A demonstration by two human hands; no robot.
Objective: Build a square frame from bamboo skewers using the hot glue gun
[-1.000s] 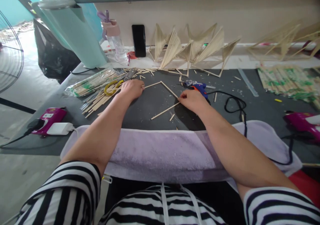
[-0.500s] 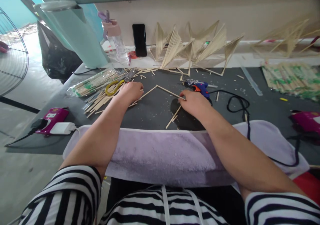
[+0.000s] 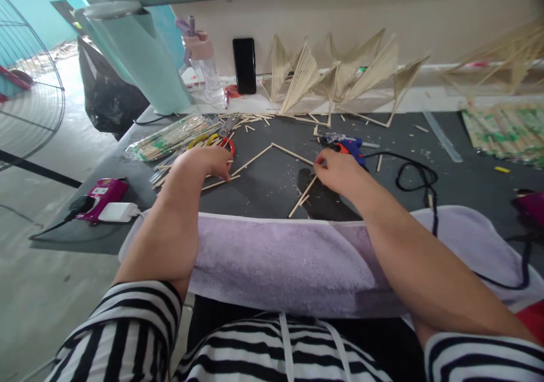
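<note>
On the dark tabletop, thin wooden sticks point(image 3: 254, 161) form a zigzag with a peak in the middle. My right hand point(image 3: 335, 169) pinches the zigzag near the lower end of its right-hand stick. Another stick point(image 3: 302, 196) slants down toward me from below those fingers. At the zigzag's left end, my left hand point(image 3: 208, 161) is closed, with the pale tip of a stick showing at its fingers. Most of that stick is hidden. Scissors point(image 3: 202, 140) with yellow and red on their handles lie just behind this hand, among loose sticks. A blue glue gun point(image 3: 351, 148) rests behind my right hand.
Folded stick models point(image 3: 306, 79) stand along the wall. Bagged sticks point(image 3: 170, 136) lie left, more packs point(image 3: 501, 130) right. A black cord point(image 3: 414, 169) loops at right. A purple power strip point(image 3: 102, 198) sits at the left edge, a lilac towel point(image 3: 276, 257) along the front.
My left hand has moved down and left, uncovering the scissors' red part and more of the zigzag's left end. My right hand stays at the right-hand stick. The view has shifted slightly.
</note>
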